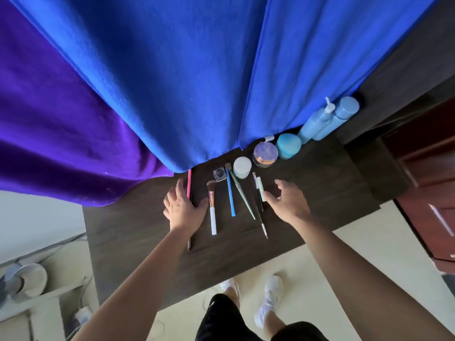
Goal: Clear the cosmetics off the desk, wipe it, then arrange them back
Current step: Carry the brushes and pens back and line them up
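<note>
Cosmetics lie in a row on the dark wood desk point(320, 188). From left: a pink pencil point(189, 182), a white-handled powder brush point(212, 212), a small clear pot point(219, 175), a blue stick point(230, 195), a green brush point(242, 196), a thin dark liner point(261, 217) and a mint tube point(261, 191). Behind them stand a white jar point(242, 166), a gold-rimmed jar point(265, 153), a teal jar point(288, 145) and two light blue bottles point(327, 121). My left hand point(183, 205) lies flat over the pink pencil, fingers spread. My right hand point(286, 200) hovers by the mint tube, fingers apart.
Blue cloth point(172, 82) and purple cloth point(49, 143) hang behind the desk and reach its back edge. A reddish cabinet point(433, 205) stands at the right. A fan point(24, 281) and cables sit on the floor at the left. My feet in white shoes are below the desk's front edge.
</note>
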